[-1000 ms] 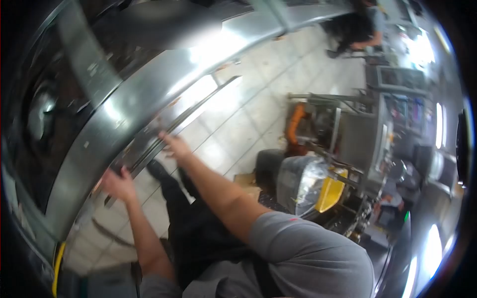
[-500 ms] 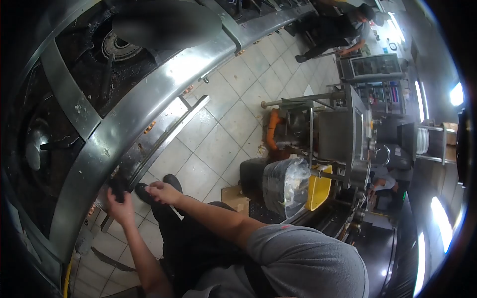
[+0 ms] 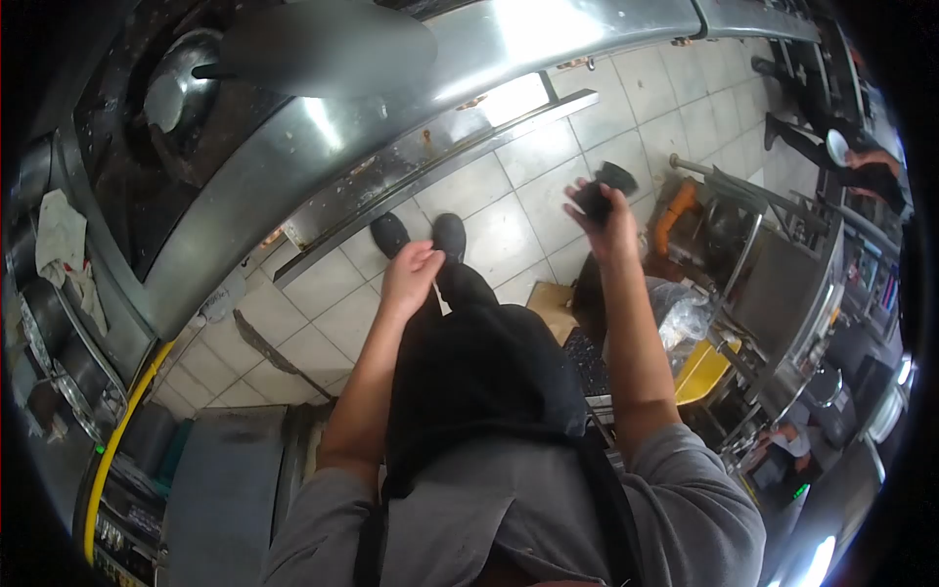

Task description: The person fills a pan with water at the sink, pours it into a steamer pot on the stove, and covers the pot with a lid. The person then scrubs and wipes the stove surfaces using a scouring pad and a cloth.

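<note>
My right hand (image 3: 614, 235) is raised over the tiled floor, its fingers around a small black object (image 3: 616, 179). The object is dark and partly covered by my fingers, so its kind is unclear. In front of my apron, my left hand (image 3: 407, 281) is closed, thumb and fingertips pressed together. What it holds, if anything, is hidden. Below it are my black shoes (image 3: 448, 235). The steel front of the stove (image 3: 323, 147) runs beyond both hands, apart from them.
A wok (image 3: 181, 93) sits on the stove at upper left. On the right are a yellow bin (image 3: 706, 370), a plastic-lined bin (image 3: 675, 308), and a steel table (image 3: 782, 284). A yellow hose (image 3: 117, 440) runs along the left. Another person (image 3: 831, 161) holds a white plate at far right.
My view has turned. The dark object, at my left hand by the stove front before, now appears in my right hand, which has moved out to the right. My hands are farther apart.
</note>
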The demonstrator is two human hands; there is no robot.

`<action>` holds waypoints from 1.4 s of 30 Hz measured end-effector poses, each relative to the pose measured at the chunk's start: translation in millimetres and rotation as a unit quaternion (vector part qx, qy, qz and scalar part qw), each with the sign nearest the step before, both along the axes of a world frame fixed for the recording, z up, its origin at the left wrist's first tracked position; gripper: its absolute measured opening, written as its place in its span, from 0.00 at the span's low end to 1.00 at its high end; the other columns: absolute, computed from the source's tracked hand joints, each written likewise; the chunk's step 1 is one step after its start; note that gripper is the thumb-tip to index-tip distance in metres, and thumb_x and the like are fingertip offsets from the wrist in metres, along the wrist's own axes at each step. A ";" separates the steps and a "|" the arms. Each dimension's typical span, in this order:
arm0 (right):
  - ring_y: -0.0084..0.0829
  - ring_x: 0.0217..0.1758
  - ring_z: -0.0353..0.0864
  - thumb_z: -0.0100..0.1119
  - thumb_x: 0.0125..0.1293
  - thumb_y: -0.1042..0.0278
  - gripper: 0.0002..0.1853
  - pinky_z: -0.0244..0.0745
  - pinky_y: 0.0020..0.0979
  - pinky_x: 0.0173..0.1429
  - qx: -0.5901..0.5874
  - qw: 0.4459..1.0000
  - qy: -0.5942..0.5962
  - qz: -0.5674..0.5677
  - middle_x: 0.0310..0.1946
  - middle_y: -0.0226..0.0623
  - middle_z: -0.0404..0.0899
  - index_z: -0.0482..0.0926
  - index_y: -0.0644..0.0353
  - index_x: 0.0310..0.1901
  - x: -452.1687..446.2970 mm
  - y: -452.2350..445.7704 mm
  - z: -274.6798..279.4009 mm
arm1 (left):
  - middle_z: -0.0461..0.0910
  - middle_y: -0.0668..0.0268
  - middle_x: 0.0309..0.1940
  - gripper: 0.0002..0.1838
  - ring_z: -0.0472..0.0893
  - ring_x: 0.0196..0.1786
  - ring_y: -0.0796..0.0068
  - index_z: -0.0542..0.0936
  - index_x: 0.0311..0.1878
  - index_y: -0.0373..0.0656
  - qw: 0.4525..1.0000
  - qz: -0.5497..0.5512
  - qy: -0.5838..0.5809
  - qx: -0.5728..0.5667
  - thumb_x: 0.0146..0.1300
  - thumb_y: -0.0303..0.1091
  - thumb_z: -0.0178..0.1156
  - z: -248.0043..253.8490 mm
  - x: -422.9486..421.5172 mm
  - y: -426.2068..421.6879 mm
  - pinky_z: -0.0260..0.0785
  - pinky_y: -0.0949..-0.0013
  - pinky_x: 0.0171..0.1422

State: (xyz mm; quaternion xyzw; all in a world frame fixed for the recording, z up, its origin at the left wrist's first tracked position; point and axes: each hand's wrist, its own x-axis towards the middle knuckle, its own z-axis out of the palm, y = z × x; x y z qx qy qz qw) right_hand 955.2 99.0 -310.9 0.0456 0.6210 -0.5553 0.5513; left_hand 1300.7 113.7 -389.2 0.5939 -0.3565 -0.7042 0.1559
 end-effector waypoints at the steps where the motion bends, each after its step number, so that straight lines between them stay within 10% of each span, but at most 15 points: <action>1: 0.46 0.55 0.84 0.49 0.70 0.66 0.14 0.82 0.47 0.56 0.018 0.999 0.028 -0.007 0.49 0.45 0.82 0.72 0.64 0.52 -12.1 4.9 12.3 | 0.84 0.66 0.47 0.22 0.83 0.50 0.73 0.77 0.57 0.39 1.000 0.020 0.001 0.008 0.67 0.44 0.65 -36.4 10.2 14.4 0.71 0.65 0.59; 4: 0.42 0.51 0.86 0.51 0.70 0.67 0.13 0.84 0.42 0.53 0.077 0.994 0.080 0.024 0.46 0.43 0.83 0.73 0.65 0.51 -27.1 29.8 32.3 | 0.83 0.64 0.53 0.22 0.82 0.56 0.70 0.76 0.59 0.43 0.990 0.061 -0.011 0.129 0.70 0.47 0.60 -19.1 16.6 -8.8 0.69 0.64 0.63; 6: 0.35 0.44 0.86 0.53 0.69 0.69 0.11 0.83 0.35 0.44 0.176 0.969 0.106 0.137 0.41 0.40 0.84 0.74 0.64 0.49 -17.6 52.2 44.6 | 0.80 0.63 0.59 0.20 0.78 0.63 0.68 0.75 0.59 0.46 0.910 0.290 0.112 0.276 0.70 0.47 0.56 -37.8 25.5 -10.2 0.66 0.59 0.67; 10: 0.27 0.32 0.83 0.57 0.68 0.68 0.07 0.75 0.27 0.31 0.232 0.938 0.068 0.250 0.32 0.36 0.83 0.79 0.61 0.41 -8.2 145.8 15.0 | 0.78 0.61 0.63 0.16 0.73 0.70 0.60 0.75 0.54 0.47 0.872 0.395 0.190 0.218 0.69 0.44 0.56 -67.0 34.9 -15.6 0.62 0.51 0.70; 13: 0.30 0.29 0.84 0.58 0.65 0.66 0.13 0.80 0.31 0.35 0.294 0.858 0.125 0.403 0.31 0.40 0.85 0.82 0.66 0.46 -1.7 227.3 -4.0 | 0.75 0.55 0.60 0.23 0.70 0.72 0.51 0.72 0.57 0.44 0.847 0.454 0.229 0.154 0.65 0.48 0.59 -103.0 53.4 -29.9 0.63 0.43 0.70; 18: 0.50 0.53 0.82 0.64 0.58 0.47 0.26 0.75 0.43 0.57 0.399 0.707 0.185 0.554 0.45 0.52 0.84 0.80 0.58 0.52 28.5 279.6 32.9 | 0.79 0.47 0.51 0.22 0.77 0.62 0.45 0.75 0.51 0.29 0.770 0.556 0.211 0.231 0.60 0.37 0.59 -92.4 46.7 -61.8 0.70 0.44 0.69; 22: 0.53 0.55 0.81 0.63 0.58 0.47 0.28 0.74 0.44 0.58 0.426 0.744 0.179 0.482 0.45 0.53 0.84 0.79 0.57 0.55 36.5 317.6 35.7 | 0.79 0.40 0.46 0.18 0.80 0.55 0.42 0.73 0.45 0.19 0.794 0.501 0.227 0.259 0.59 0.28 0.58 -97.3 70.8 -71.7 0.75 0.50 0.67; 26: 0.31 0.29 0.85 0.58 0.66 0.45 0.25 0.81 0.32 0.31 0.409 0.820 0.094 0.390 0.33 0.39 0.85 0.79 0.55 0.56 35.7 300.3 59.9 | 0.80 0.41 0.48 0.17 0.80 0.56 0.44 0.74 0.46 0.21 0.774 0.512 0.207 0.309 0.59 0.27 0.58 -86.2 70.0 -99.4 0.75 0.50 0.67; 27: 0.32 0.29 0.85 0.52 0.68 0.32 0.32 0.79 0.31 0.30 0.401 0.862 0.017 0.308 0.31 0.39 0.84 0.79 0.56 0.53 26.0 291.1 55.5 | 0.80 0.42 0.49 0.17 0.80 0.56 0.45 0.74 0.47 0.21 0.792 0.477 0.249 0.288 0.59 0.27 0.58 -92.5 78.4 -93.5 0.75 0.50 0.68; 29: 0.38 0.29 0.83 0.43 0.64 0.20 0.41 0.79 0.38 0.29 0.214 0.971 -0.059 0.087 0.28 0.39 0.81 0.72 0.54 0.56 7.9 234.0 97.9 | 0.80 0.43 0.50 0.17 0.80 0.56 0.46 0.74 0.48 0.22 0.798 0.470 0.256 0.277 0.59 0.26 0.58 -98.3 84.0 -90.8 0.74 0.50 0.68; 32: 0.48 0.37 0.83 0.39 0.69 0.24 0.39 0.78 0.49 0.43 -0.026 0.987 0.058 -0.150 0.36 0.49 0.80 0.72 0.59 0.53 -33.8 123.0 163.5 | 0.76 0.42 0.56 0.17 0.76 0.61 0.44 0.72 0.49 0.23 0.796 0.495 0.232 0.262 0.60 0.25 0.58 -86.8 73.4 -89.4 0.71 0.49 0.70; 33: 0.46 0.38 0.82 0.36 0.71 0.26 0.39 0.76 0.48 0.44 -0.139 0.977 0.159 0.009 0.37 0.46 0.80 0.70 0.59 0.58 -62.4 99.7 192.0 | 0.75 0.42 0.57 0.18 0.75 0.63 0.44 0.72 0.50 0.23 0.800 0.492 0.237 0.249 0.60 0.26 0.57 -85.9 72.5 -86.9 0.70 0.49 0.70; 36: 0.42 0.48 0.77 0.34 0.73 0.29 0.41 0.77 0.48 0.48 -0.307 0.948 0.074 -0.038 0.43 0.43 0.78 0.63 0.62 0.69 -84.7 43.1 251.5 | 0.80 0.43 0.50 0.11 0.79 0.60 0.47 0.76 0.42 0.27 0.820 0.433 0.291 0.235 0.60 0.26 0.57 -107.7 72.3 -72.0 0.73 0.48 0.68; 39: 0.39 0.39 0.84 0.38 0.75 0.34 0.37 0.81 0.36 0.32 -0.092 0.966 0.065 0.232 0.39 0.43 0.82 0.66 0.62 0.67 -32.6 5.0 209.3 | 0.84 0.49 0.43 0.04 0.81 0.57 0.51 0.79 0.31 0.35 0.864 0.406 0.263 0.141 0.59 0.26 0.59 -91.1 61.0 -53.5 0.72 0.46 0.69; 42: 0.30 0.30 0.85 0.46 0.75 0.42 0.29 0.77 0.28 0.25 0.093 0.876 -0.135 0.453 0.35 0.39 0.83 0.68 0.57 0.65 115.5 -49.6 111.4 | 0.81 0.53 0.52 0.10 0.77 0.64 0.57 0.76 0.48 0.39 0.868 0.421 0.218 0.148 0.66 0.31 0.56 -94.8 60.3 -46.3 0.62 0.43 0.74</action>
